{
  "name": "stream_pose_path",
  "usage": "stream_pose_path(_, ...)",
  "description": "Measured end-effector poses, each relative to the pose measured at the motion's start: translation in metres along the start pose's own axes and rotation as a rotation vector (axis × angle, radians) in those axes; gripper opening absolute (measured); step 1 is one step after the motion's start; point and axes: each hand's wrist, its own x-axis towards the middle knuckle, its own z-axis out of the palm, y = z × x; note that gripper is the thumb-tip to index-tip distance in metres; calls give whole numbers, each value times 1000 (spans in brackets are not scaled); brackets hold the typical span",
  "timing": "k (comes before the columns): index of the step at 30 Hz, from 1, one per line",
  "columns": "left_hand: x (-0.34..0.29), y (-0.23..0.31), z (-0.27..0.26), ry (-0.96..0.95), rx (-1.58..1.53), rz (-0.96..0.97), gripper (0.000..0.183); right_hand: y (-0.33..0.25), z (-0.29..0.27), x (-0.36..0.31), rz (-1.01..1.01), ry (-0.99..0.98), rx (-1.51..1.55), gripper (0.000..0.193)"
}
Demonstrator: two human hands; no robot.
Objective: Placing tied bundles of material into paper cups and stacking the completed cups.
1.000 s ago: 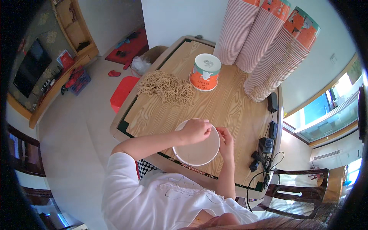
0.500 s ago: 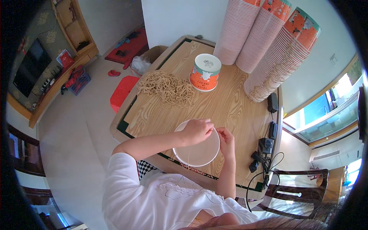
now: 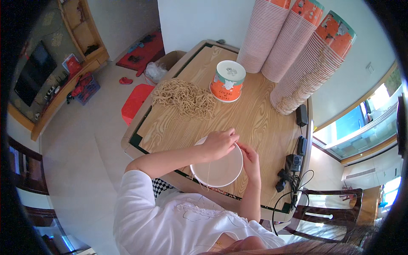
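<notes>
A paper bucket (image 3: 226,169) with a white inside stands at the table's near edge, its opening facing up at me. My left hand (image 3: 220,144) reaches across the opening, its fingers pinched together at the far right rim. From beneath that hand a thin tan string (image 3: 208,173) runs down inside the bucket and over the near rim. My right hand (image 3: 250,162) is closed on the bucket's right rim, its fingertips close to those of the left. What lies between the fingertips is too small to make out.
A loose heap of tan string (image 3: 185,98) lies at the table's left. Behind the bucket stands an upside-down orange and green paper bucket (image 3: 228,83). Tall stacks of nested buckets (image 3: 308,63) rise at the far right. Black adapters and cables (image 3: 293,165) line the right edge.
The bucket has shifted very slightly left and toward me. My right fingers have moved a little left along the rim, closer to the left hand, which has barely moved.
</notes>
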Motion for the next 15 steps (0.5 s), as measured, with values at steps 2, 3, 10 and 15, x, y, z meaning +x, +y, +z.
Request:
stream_pose_path(2,0,-1,2,3,-1,1,14,1,-2,1,36,1,-10,16)
stream_pose_path(3,0,-2,3,9,-16,3,14,2,-3,2,72,1,-19,14)
stream_pose_path(10,-2,0,1,2,18,-37,15,9,-6,5,96,-4,4,8)
stream_pose_path(15,-8,-7,-1,34,32,17,17,8,-3,5,54,98,37,7)
